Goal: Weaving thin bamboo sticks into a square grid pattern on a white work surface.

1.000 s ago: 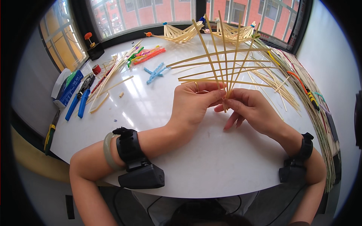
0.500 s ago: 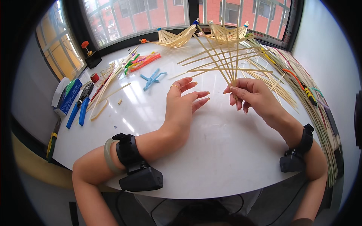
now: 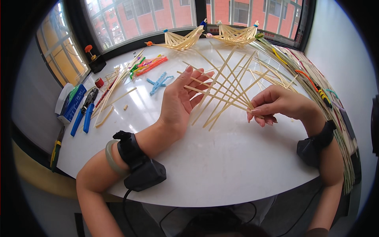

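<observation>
Between the finger and thumb of my right hand point(image 3: 282, 103) are the gathered ends of a lattice of thin, pale bamboo strips point(image 3: 237, 103). From that pinch the strips fan out toward the left, crossing one another, above the white table. My left hand point(image 3: 175, 104) has its palm turned up and its fingers stretched apart at the far left ends of the strips. Some strip ends pass in front of its fingers; whether they touch is hard to tell. Wristbands with black devices sit on both my wrists.
At the back stand two woven bamboo pieces point(image 3: 183, 40) with coloured ties. A blue twisted pipe cleaner shape point(image 3: 159, 83), coloured pipe cleaners point(image 3: 152, 64), and blue-handled pliers point(image 3: 84, 114) lie left. Loose strips point(image 3: 276, 75) lie behind my right hand; long bundled strips point(image 3: 339, 130) line the right edge.
The strip lattice has tilted from upright to leftward, its pinched end moving slightly right and down. My left hand has turned palm up, its fingers now by the strip ends.
</observation>
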